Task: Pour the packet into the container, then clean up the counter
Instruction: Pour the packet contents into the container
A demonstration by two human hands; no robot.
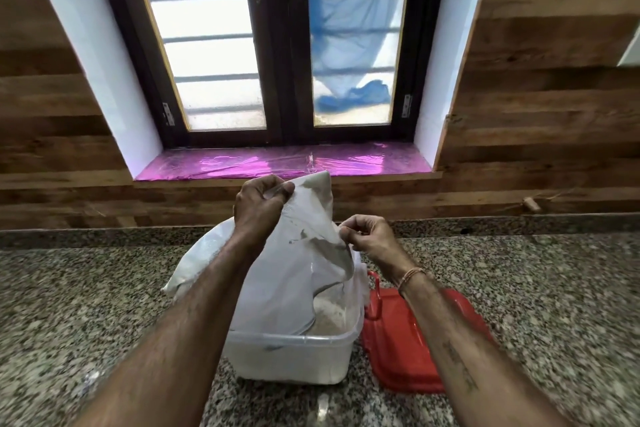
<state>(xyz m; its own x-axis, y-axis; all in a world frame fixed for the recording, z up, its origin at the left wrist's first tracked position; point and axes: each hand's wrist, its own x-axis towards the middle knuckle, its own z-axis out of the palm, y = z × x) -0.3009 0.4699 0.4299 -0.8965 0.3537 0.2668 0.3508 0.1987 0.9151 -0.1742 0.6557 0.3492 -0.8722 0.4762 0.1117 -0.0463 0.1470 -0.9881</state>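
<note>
Left hand [258, 206] pinches the upturned top corner of a white packet [294, 267] | right hand [367, 234] pinches its lower edge | packet's mouth hangs inside a clear container [294, 360] holding pale powder | red lid [401, 347] lies just right of it on the speckled granite surface [86, 288].
</note>
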